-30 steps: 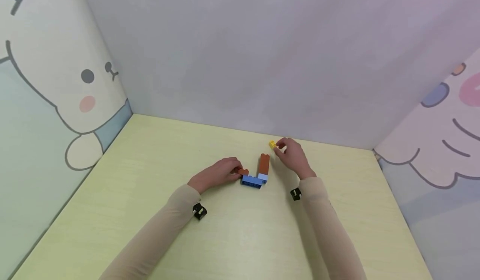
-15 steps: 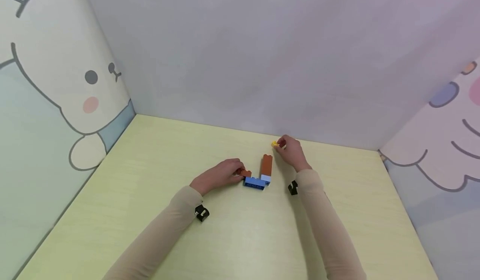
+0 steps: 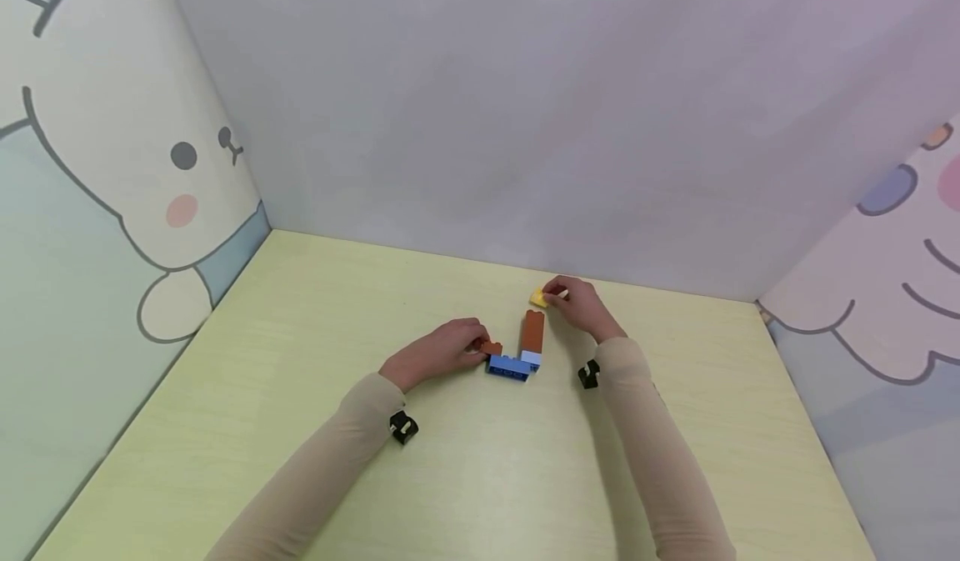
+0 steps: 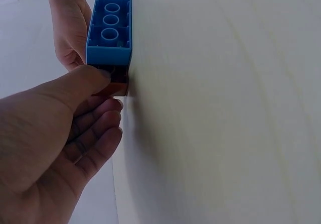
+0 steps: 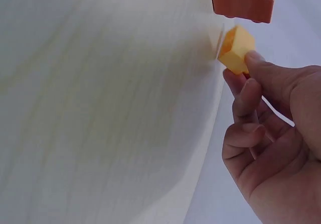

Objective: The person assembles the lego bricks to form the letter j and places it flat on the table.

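Note:
My left hand (image 3: 441,349) pinches a small reddish-brown toy brick (image 3: 492,348) between thumb and fingers. That brick adjoins the left end of a blue brick (image 3: 508,367), which lies on its side with its hollow underside (image 4: 110,25) showing tubes in the left wrist view. At the blue brick's right end, a light-blue piece (image 3: 531,358) meets longer reddish-brown bricks (image 3: 533,329) running away from me. My right hand (image 3: 583,307) pinches a yellow brick (image 5: 238,50) by thumb and fingertips, just beyond the far end of those bricks. Its hollow side faces left in the right wrist view.
A pale yellow wooden tabletop (image 3: 480,469) lies under both hands. Behind it rises a plain light wall (image 3: 495,127), close to the right hand. Cartoon-printed panels stand left (image 3: 82,294) and right (image 3: 877,319).
My right hand has turned the yellow brick in its fingers and brought it slightly left and nearer, toward the reddish-brown bricks' far end. My left hand keeps its hold on the small brick.

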`<state>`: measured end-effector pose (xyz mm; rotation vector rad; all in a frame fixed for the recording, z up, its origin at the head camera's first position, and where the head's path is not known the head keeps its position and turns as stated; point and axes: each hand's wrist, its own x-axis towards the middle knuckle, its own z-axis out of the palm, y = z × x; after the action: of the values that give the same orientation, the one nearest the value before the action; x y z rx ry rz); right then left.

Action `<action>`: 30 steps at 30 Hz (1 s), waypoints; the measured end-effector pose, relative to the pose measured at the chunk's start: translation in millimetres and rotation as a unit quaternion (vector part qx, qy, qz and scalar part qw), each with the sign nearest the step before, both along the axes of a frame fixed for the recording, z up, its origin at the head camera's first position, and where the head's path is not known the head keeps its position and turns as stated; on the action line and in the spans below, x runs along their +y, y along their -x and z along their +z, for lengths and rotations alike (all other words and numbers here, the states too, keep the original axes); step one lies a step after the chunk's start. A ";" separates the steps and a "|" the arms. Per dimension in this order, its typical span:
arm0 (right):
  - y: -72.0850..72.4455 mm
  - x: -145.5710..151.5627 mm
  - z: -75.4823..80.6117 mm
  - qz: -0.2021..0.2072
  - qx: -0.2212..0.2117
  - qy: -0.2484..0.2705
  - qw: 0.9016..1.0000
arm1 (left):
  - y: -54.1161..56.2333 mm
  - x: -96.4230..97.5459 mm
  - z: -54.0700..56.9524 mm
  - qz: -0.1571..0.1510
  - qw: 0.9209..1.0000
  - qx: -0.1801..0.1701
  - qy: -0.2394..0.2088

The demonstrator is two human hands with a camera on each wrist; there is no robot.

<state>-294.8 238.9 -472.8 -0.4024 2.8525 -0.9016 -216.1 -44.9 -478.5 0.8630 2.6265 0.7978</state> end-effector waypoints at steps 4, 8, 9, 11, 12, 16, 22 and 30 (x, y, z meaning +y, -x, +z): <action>1.7 -1.2 -2.4 0.022 -0.007 0.007 1.000 | -0.3 -0.8 -0.2 -0.002 1.000 0.003 0.002; 1.0 -3.9 -3.6 0.032 -0.018 0.003 0.999 | -1.5 -1.9 -1.1 -0.003 1.000 0.001 0.002; 0.5 -4.3 -3.5 0.034 -0.019 0.004 0.999 | -2.0 -2.0 -1.3 -0.003 1.000 0.001 0.001; 0.0 -4.6 -3.3 0.036 -0.019 0.004 0.999 | -2.5 -2.0 -1.7 -0.004 1.000 0.002 0.000; -0.3 -4.3 -3.1 0.036 -0.019 0.002 0.999 | -2.6 -1.9 -1.9 -0.005 1.000 0.004 0.002; -0.5 -4.2 -3.3 0.037 -0.019 -0.003 0.999 | -3.3 -1.5 -1.1 -0.011 1.000 0.018 0.009; -1.8 -7.0 -3.9 0.028 -0.018 -0.004 0.999 | -3.1 -0.6 0.9 -0.015 0.999 0.029 0.014; -3.4 -4.9 -10.6 0.014 -0.012 0.005 1.000 | -1.6 -4.9 2.1 -0.023 0.999 0.022 0.013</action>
<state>-291.4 234.0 -483.4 -0.4291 2.8136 -0.9094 -214.5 -49.8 -476.4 0.9401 2.6381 0.7389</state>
